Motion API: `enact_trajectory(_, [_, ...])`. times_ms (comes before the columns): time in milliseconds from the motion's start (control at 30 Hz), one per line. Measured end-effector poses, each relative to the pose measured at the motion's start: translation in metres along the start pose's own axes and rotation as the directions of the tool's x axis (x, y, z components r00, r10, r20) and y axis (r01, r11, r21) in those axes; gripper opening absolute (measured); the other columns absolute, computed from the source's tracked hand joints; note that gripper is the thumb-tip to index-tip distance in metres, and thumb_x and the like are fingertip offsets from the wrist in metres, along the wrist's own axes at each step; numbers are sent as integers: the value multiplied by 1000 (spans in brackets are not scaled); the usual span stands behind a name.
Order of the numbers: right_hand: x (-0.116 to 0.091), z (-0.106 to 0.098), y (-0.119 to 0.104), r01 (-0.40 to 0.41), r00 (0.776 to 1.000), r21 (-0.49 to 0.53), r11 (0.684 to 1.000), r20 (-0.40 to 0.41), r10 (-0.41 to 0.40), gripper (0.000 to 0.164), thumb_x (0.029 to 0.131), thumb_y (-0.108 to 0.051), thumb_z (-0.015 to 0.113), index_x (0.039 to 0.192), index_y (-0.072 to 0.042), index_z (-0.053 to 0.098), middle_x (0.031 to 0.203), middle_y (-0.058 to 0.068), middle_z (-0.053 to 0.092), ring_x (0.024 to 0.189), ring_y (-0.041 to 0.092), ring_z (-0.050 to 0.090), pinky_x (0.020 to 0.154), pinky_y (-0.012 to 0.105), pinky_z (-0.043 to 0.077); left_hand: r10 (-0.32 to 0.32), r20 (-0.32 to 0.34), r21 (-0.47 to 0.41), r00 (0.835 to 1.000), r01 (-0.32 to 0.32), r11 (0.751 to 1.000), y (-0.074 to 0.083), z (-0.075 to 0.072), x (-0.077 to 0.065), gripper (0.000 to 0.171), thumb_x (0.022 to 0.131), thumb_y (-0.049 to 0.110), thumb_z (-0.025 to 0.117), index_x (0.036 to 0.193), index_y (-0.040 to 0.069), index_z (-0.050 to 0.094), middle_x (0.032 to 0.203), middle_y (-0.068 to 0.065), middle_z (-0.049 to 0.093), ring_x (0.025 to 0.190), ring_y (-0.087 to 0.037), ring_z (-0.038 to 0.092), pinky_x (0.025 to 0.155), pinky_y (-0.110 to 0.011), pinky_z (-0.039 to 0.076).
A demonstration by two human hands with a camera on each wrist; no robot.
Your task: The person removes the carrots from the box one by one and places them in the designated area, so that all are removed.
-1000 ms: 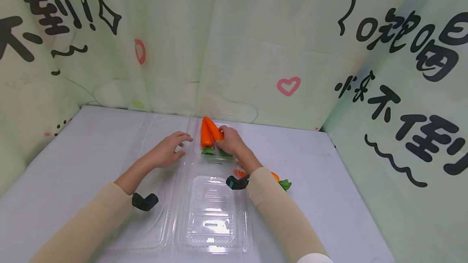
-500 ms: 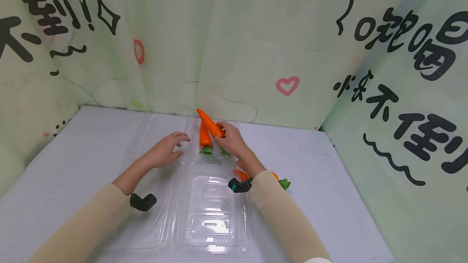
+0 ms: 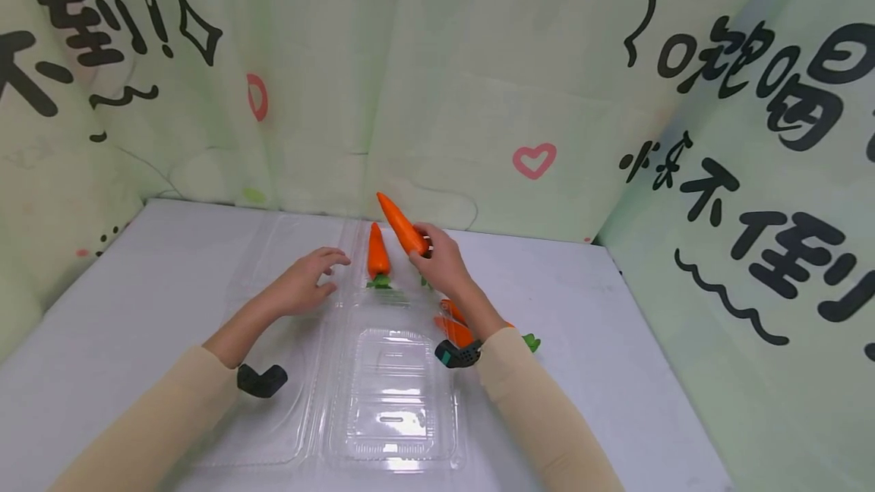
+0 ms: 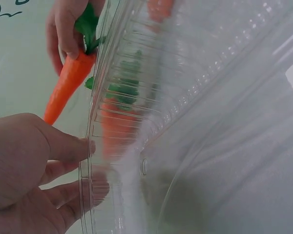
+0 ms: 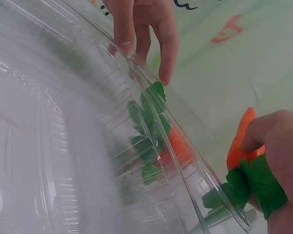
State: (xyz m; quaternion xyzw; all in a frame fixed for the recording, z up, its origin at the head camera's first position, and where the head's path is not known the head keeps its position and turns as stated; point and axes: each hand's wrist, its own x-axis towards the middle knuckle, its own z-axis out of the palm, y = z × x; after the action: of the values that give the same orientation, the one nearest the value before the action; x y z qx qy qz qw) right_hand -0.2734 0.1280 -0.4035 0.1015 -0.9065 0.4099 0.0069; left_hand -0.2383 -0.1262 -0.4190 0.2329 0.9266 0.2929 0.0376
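My right hand point(image 3: 440, 258) pinches an orange carrot point(image 3: 401, 220) with green leaves near its leafy end, raised at the back of the table, tip pointing up and left. A second carrot point(image 3: 378, 253) lies in the far clear plastic container, leaves toward me; the left wrist view shows it through ribbed plastic. My left hand point(image 3: 298, 285) is beside that container's left side, thumb and fingers parted. In the left wrist view its thumb and fingertips overlap the clear rim point(image 4: 92, 117); contact is hard to tell. The far container's outline is faint.
A nearer clear container point(image 3: 393, 370) stands in front, with a clear lid point(image 3: 273, 431) spread out at its left. More carrots point(image 3: 458, 325) lie to the right, partly hidden by my right forearm. A printed curtain point(image 3: 451, 97) hangs behind the white table point(image 3: 581, 325).
My right hand has lifted one carrot from beside the other, up and slightly right, away from the far container. The left hand has stayed nearly still.
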Motion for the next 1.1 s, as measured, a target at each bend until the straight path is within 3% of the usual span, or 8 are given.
enact_trajectory(600, [-16,-17,12,2,997,76,997,-75,3,47,92,-8,60,138,-13,48,130,8,54,115,26,56,97,38,54,-1,-3,7,1000,1,1000,2,0,-1,43,91,1,61,133,1,53,144,-23,44,112,-36,60,96,-51,52])
enact_trajectory(1100, [-23,-25,17,-5,997,78,997,-73,11,48,92,-8,58,138,-12,48,130,9,55,114,25,56,98,38,53,7,-7,3,1000,-7,1000,3,0,-2,44,91,1,61,134,1,52,144,-23,44,111,-36,60,96,-51,52])
